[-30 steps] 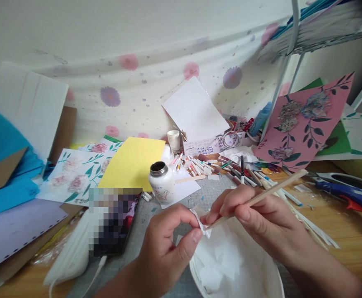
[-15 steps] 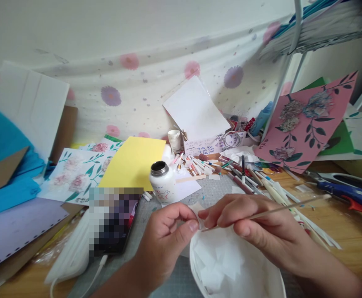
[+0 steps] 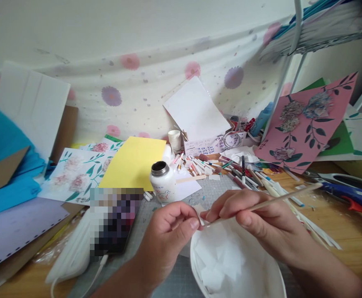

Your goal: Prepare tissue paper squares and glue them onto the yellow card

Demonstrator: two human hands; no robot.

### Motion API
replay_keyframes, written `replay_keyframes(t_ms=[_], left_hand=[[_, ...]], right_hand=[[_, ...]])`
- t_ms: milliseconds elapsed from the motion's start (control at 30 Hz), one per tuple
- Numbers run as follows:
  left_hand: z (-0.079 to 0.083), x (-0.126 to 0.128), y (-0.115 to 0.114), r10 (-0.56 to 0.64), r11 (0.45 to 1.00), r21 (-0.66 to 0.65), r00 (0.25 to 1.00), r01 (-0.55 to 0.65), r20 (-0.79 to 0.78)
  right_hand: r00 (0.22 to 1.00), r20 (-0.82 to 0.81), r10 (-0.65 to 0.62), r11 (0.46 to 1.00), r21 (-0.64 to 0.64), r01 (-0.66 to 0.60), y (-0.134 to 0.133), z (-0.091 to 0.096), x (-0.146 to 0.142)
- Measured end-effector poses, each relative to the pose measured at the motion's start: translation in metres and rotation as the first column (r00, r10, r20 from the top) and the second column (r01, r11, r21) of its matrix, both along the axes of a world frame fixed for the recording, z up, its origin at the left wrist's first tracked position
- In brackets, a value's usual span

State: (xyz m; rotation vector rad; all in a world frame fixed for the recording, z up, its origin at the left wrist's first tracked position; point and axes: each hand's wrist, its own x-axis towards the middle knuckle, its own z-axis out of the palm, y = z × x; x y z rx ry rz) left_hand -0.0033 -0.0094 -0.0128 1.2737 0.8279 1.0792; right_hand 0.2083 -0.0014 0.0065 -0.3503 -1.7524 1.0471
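Observation:
Between thumb and fingers my left hand (image 3: 171,236) pinches a small piece of white paper (image 3: 199,212). My right hand (image 3: 255,219) grips a thin pale stick (image 3: 286,195), slanting up to the right, its lower tip close to the paper. The right fingertips also come near the paper; whether they touch it I cannot tell. Just below both hands stands a white bowl (image 3: 192,265) with several cut white paper pieces (image 3: 219,263) inside.
A white bottle (image 3: 162,184) without a lid stands behind my left hand. Left of it lies a phone (image 3: 118,223) on a cable. Scattered markers (image 3: 199,165) cover the back of the cutting mat (image 3: 106,277). A blue-handled tool (image 3: 348,196) lies far right.
The stick has shifted: its upper end has moved slightly left and up, and its lower tip sits a little higher by the paper. The left hand has barely moved.

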Motion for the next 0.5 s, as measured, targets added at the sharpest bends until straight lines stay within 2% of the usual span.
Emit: replay_keyframes(t_ms=[267, 500], left_hand=[[0.0018, 0.0009, 0.0015, 0.007, 1.0, 0.015, 1.0, -0.007, -0.006], [-0.0026, -0.0008, -0.0004, 0.005, 1.0, 0.014, 1.0, -0.005, -0.005]], right_hand=[[0.998, -0.026, 0.053, 0.998, -0.039, -0.054, 0.0035, -0.0021, -0.0002], [0.999, -0.021, 0.047, 0.997, -0.054, -0.049, 0.0013, -0.0039, 0.0014]])
